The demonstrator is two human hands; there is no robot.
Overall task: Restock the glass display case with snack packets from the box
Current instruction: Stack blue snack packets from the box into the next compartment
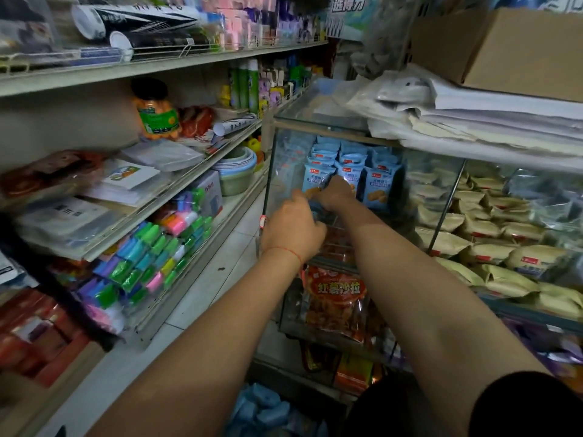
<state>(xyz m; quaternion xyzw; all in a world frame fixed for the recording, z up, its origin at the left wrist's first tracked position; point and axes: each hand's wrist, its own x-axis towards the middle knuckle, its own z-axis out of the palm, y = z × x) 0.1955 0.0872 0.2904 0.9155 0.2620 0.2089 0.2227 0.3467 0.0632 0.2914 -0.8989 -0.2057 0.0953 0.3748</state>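
Blue-and-white snack packets (347,175) with a red logo and a picture of golden biscuits stand upright in rows inside the glass display case (318,121), in its upper left compartment, pressed against the front pane. Three packets make up the front row, and more of the same stand behind them; how many in all I cannot tell. Both hands reach into that compartment. The right hand (339,192) touches the lower edge of the middle front packet, fingers curled against it, though whether it pinches the packet cannot be made out. The left hand (295,228) is curled at the case's left edge, a red thread round its wrist; what its fingers hold is hidden.

Below the hands, one large orange-red bag (336,299) with white lettering leans against the case's lower pane. To the right, past a metal divider, lie heaps of pale yellow packets (479,234), too many to count. A stack of papers (473,121) rests on the case's top right side, with one cardboard box (520,48) above it. Blue packets (262,408) lie at the bottom edge, by the floor. Shelves (132,212) of coloured goods line the left.
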